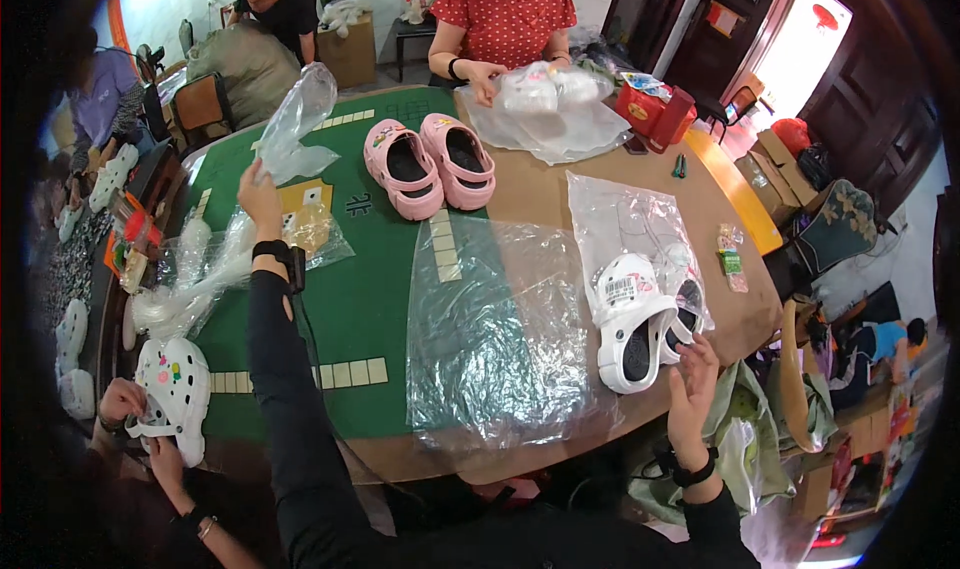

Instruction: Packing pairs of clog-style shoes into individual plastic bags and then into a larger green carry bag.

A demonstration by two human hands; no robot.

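Handling white clogs and clear film bags, two hands

The pair of white clogs lies at the right of the desk, heels toward me, the shoes overlapping. A clear bag spreads beyond the toes; I cannot tell how far it covers them.

My hands are well apart. My right hand is open, fingers curled beside the rear clog's heel; I cannot confirm contact. My left hand is closed on a limp bag, raised over the green mat.

Good practice, in my judgement: grip the limp bag by one edge only, so that its mouth can part. Lift it clear of the film bundle beneath, as thin film tends to cling and drag. Steady the clogs at the heels, press lightly, and line up both soles so that no edge snags.

A flat bag lies between my arms, left of the white clogs. Beyond it stand pink clogs. A co-worker opposite handles a bagged white pair; another co-worker's hands hold a decorated white clog at lower left.
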